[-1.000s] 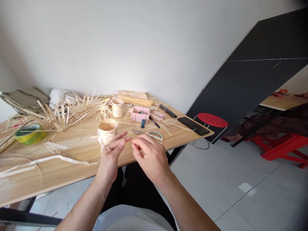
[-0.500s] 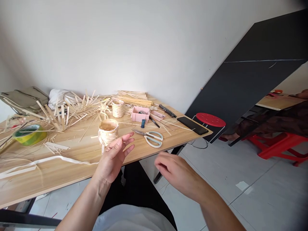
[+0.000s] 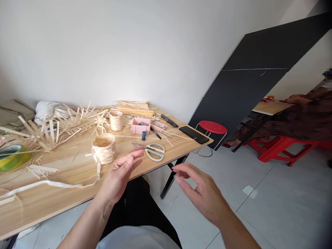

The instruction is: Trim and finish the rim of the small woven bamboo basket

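My left hand (image 3: 120, 173) is raised over the table's front edge, its fingers stretched out and the thumb lying close to them. I can make out nothing held in it. Further right, my right hand (image 3: 201, 190) hovers above the floor, fingers bent and thumb apart from the index finger, with no object visible. Left of my left hand stands a small woven basket (image 3: 105, 155), with a white strip (image 3: 59, 184) trailing from it along the table. Scissors (image 3: 154, 152) with pale handles lie just beyond my left fingertips, near a blue thread spool (image 3: 143, 135).
A second woven basket (image 3: 116, 121), a pink box (image 3: 140, 126), a pen (image 3: 155, 132) and a black phone (image 3: 194, 134) sit further back. Loose strips (image 3: 52, 133) and a tape roll (image 3: 14, 157) cover the left. Beyond are a red stool (image 3: 212, 127) and a seated person (image 3: 306, 114).
My right hand has turned and its curled fingers have loosened, thumb now apart. My left fingers have drawn closer together. The view has swung right, so the table things appear further left.
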A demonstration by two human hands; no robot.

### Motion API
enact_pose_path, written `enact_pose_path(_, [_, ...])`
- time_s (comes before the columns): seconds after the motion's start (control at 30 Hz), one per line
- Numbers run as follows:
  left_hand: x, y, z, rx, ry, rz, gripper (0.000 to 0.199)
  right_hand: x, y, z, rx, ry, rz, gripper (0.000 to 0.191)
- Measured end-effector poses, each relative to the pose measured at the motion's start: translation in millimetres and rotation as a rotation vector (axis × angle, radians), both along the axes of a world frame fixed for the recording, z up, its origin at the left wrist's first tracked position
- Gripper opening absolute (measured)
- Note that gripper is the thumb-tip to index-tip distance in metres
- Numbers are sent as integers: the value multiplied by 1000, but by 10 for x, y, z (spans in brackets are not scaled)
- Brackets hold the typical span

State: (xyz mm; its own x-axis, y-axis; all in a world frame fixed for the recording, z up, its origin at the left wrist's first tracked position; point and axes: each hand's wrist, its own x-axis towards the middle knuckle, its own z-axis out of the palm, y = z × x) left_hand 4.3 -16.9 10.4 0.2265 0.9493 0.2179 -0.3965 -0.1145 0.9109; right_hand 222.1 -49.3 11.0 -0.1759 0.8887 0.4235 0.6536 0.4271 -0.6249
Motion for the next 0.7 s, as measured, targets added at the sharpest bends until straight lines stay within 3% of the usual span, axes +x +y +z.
enact_pose_path(0.13, [216,5,-2,150,233,-30,24,-369,111,206,22,335,211,10])
enact_pose_path(0.3, [377,160,-53,186,315,-45,23,-350,364,90,-103,604,294,11])
enact_pose_path(0.47, [467,468,-99,218,355,-63,21,-140,650,40,-19,597,372,14])
enact_pose_path(0.6, [554,747,-121,231,292,-25,18,-8,896,64,-46,552,313,16])
enact_pose_path(0.7, [602,917,-158,134,219,20,15,26,1097,31,-60,596,293,17])
